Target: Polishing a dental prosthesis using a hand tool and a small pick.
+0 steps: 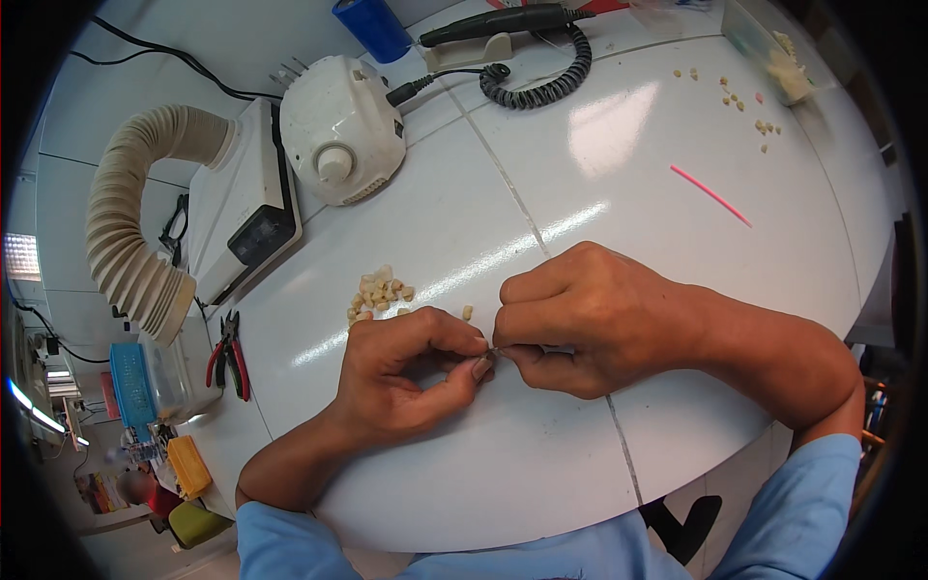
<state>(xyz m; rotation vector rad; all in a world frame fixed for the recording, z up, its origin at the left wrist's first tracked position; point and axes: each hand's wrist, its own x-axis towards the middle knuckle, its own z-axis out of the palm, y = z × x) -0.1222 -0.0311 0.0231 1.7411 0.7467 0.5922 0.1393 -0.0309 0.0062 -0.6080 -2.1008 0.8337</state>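
Note:
My left hand (411, 372) and my right hand (590, 324) meet over the white tiled table (677, 425), with curled fingertips close together around something tiny, too small to make out. The thumb and index finger of my left hand are pinched on it, and the fingers of my right hand are bunched against the same spot. Just beyond my left hand lies a loose pile of several small cream-colored pieces (377, 290), with a single one (467, 313) apart from it, near my right hand's knuckles.
A white control box (343, 130), a handpiece (493, 27) with coiled cable and a hose unit (140, 222) stand at the back left. Red-handled pliers (229, 355) lie left; a pink stick (710, 195), scattered pieces (735, 101) and a clear container (773, 53) are right. A person (145, 488) is far left.

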